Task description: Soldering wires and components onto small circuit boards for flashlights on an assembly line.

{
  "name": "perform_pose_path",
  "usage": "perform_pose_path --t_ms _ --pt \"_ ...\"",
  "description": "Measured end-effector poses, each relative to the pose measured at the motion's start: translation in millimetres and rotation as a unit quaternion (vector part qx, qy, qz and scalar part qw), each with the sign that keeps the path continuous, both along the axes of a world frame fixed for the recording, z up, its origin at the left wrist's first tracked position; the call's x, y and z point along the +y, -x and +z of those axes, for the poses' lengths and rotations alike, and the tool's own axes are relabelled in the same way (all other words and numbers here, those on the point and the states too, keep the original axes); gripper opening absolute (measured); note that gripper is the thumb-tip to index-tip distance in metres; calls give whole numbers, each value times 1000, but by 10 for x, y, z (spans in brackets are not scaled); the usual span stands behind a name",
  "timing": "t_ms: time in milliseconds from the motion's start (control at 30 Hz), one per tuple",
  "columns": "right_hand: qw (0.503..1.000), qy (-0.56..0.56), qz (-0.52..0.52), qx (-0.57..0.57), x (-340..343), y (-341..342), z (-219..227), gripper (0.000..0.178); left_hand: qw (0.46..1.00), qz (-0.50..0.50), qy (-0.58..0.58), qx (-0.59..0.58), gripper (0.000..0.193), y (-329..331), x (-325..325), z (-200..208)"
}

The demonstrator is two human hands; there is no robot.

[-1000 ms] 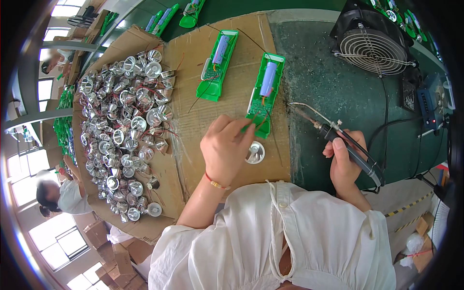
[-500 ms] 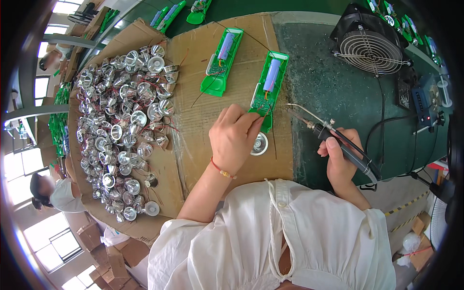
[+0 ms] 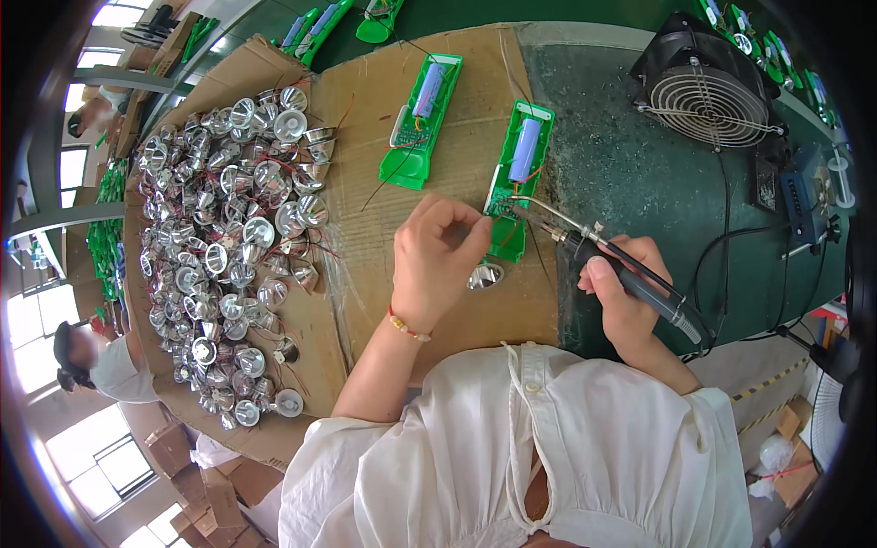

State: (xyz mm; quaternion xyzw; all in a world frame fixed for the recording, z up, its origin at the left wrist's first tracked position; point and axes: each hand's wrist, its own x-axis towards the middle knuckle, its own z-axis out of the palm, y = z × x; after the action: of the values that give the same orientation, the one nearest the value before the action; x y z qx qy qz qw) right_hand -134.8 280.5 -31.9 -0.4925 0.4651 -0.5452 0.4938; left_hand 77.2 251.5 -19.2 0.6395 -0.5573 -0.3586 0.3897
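Observation:
My right hand (image 3: 626,288) grips a soldering iron (image 3: 630,279) with a thin metal tube fixed alongside it. Its tip meets the small circuit board (image 3: 501,203) in a green plastic housing (image 3: 512,239), which also holds a purple cylindrical battery (image 3: 524,151). Left of that board, my left hand (image 3: 438,265) has thumb and forefinger pinched together; whatever is between them is too small to make out. Just below the housing lies a shiny reflector cup (image 3: 485,276). A second green housing (image 3: 406,169) with a battery (image 3: 429,89) rests farther left.
Many silver reflector cups with thin wires (image 3: 260,231) crowd the cardboard (image 3: 365,265) on the left. A black fan with a wire grille (image 3: 711,105) stands far right, near a blue box (image 3: 804,196) with cables. More green housings (image 3: 324,27) lie along the far edge.
The soldering iron has moved left so its tip is at the circuit board. My left hand has drawn slightly left, its fingers off the housing's lower part. The reflector cup has shifted and tilted.

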Motion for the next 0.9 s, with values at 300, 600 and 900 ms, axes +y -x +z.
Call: perform_pose_path --t_ms 300,600,900 --pt "1000 -10 9 8 -5 0 -43 16 1000 -11 -19 9 7 -12 -40 -64" --pt "999 38 -24 -19 29 31 -37 14 998 -15 -60 19 8 -31 -70 -29" --pt "997 13 -70 -37 72 155 -25 15 996 -11 -86 8 10 -41 -86 -18"
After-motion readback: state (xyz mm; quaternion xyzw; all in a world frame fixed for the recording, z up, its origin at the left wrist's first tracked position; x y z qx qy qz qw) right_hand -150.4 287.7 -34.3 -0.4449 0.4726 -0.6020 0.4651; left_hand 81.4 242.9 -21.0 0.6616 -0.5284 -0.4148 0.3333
